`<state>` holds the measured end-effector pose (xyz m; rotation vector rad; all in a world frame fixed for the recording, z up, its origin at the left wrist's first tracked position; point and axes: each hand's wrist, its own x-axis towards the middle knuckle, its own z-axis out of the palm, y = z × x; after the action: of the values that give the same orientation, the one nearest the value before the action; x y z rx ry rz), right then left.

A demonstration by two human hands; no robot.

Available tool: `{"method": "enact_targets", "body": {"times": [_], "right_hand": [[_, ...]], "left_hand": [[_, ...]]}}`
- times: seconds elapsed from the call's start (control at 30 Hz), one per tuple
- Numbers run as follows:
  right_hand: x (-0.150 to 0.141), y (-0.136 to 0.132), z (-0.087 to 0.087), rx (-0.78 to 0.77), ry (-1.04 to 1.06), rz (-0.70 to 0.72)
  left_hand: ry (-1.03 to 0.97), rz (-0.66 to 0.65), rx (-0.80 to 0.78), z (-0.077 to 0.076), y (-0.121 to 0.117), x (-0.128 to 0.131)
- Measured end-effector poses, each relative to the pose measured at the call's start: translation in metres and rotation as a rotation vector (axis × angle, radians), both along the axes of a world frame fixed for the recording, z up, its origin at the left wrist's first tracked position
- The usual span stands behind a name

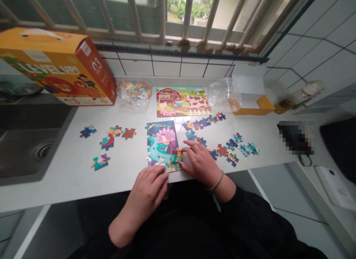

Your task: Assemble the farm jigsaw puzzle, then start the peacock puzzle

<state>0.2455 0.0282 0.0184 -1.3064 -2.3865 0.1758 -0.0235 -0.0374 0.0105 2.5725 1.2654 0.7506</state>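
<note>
A partly assembled jigsaw puzzle (161,146) with a purple peacock and a teal stream lies on the white counter in front of me. My right hand (198,160) pinches a puzzle piece (176,155) between thumb and fingers at the puzzle's lower right edge. Whether that piece lies flat in the picture or a little above it, I cannot tell. Along the bottom edge rests my left hand (151,186), its fingers stretched and touching the puzzle near a white rabbit. Loose pieces lie to the right, among them a brown one (222,150), partly hidden behind my right hand.
Several pieces, including a reddish-brown one (129,133), lie left, near the sink (50,140). Behind are a farm picture (183,102), a bag of pieces (135,94), clear plastic wrap (224,94), an opened box (251,108) and a large orange box (61,73). A bottle (299,95) stands right.
</note>
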Motion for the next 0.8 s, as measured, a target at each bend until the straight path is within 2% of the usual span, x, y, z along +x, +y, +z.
{"method": "enact_targets", "body": {"times": [0.13,0.27,0.33,0.47,0.67,0.73,0.8], "right_hand": [[0.004,0.006,-0.002,-0.018,-0.023,-0.018],[0.026,-0.001,-0.008,0.043,-0.007,-0.055],[0.041,-0.006,-0.013,0.077,0.018,-0.064],[0.064,-0.014,-0.024,0.165,0.052,-0.14],[0.068,-0.021,-0.032,0.261,0.115,-0.2],[0.067,-0.021,-0.032,0.281,0.12,-0.207],[0.066,-0.021,-0.031,0.291,0.121,-0.21]], "left_hand": [[0.062,-0.026,0.018,-0.005,0.0,-0.006],[0.05,0.005,0.043,0.0,0.001,-0.018],[0.046,0.091,0.055,0.003,0.004,-0.031],[0.115,0.345,0.062,0.006,0.02,-0.066],[0.262,0.761,-0.027,0.016,0.041,-0.119],[0.346,0.843,-0.114,0.018,0.04,-0.133],[0.407,0.855,-0.192,0.018,0.038,-0.144]]}}
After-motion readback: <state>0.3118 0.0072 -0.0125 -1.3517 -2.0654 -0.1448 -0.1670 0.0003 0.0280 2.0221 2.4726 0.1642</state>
